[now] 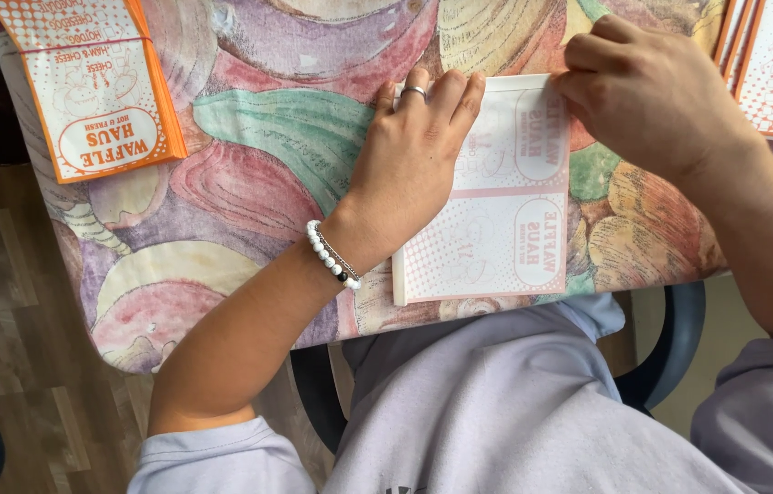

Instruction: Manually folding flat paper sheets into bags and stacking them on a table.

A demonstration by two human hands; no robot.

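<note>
Left hand [414,155] flat, fingers spread, pressing white paper bag [496,210]; right hand [647,91] pinching its top edge. Orange bag stack [94,82] on floral-clothed surface [249,119]; wood floor.

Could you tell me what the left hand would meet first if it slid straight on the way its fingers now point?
Probably only the patterned tablecloth. The left hand lies flat on the white paper bag, fingertips about at its far edge, pointing away from the person; nothing else shows there up to the picture's edge.
</note>
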